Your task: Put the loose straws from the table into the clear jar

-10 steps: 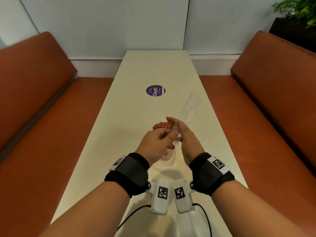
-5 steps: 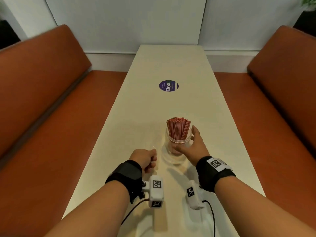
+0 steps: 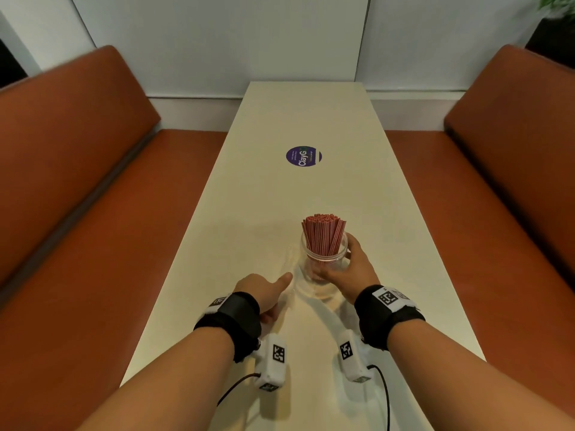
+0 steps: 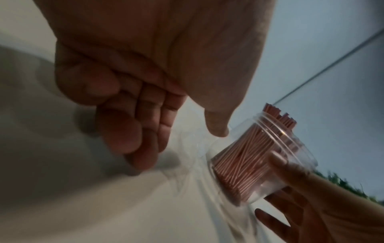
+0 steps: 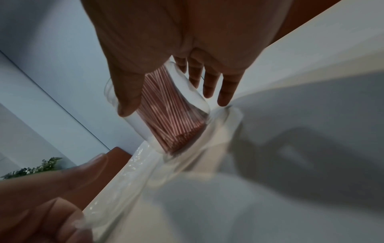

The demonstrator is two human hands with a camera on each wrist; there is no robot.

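A clear jar (image 3: 323, 259) packed with upright red straws (image 3: 323, 234) stands on the cream table (image 3: 280, 197). My right hand (image 3: 345, 272) grips the jar from the right, thumb across its near side and fingers along the far side; the right wrist view shows the jar (image 5: 193, 98) and straws (image 5: 170, 118) between them. My left hand (image 3: 267, 293) lies on the table just left of the jar, thumb pointing at it, fingers loosely curled and holding nothing. A crumpled clear plastic wrapper (image 3: 287, 259) lies between my left hand (image 4: 145, 131) and the jar (image 4: 270, 156). No loose straws show on the table.
A round purple sticker (image 3: 304, 156) sits farther up the narrow table. Orange benches run along the left (image 3: 77, 181) and right (image 3: 497, 181) sides. A pale wall closes the far end, with a plant (image 3: 557, 4) at the top right.
Both hands were together above the jar with the wrapper raised. The left hand has since dropped to the table and stuck out its thumb; the right hand now grips the jar's side.
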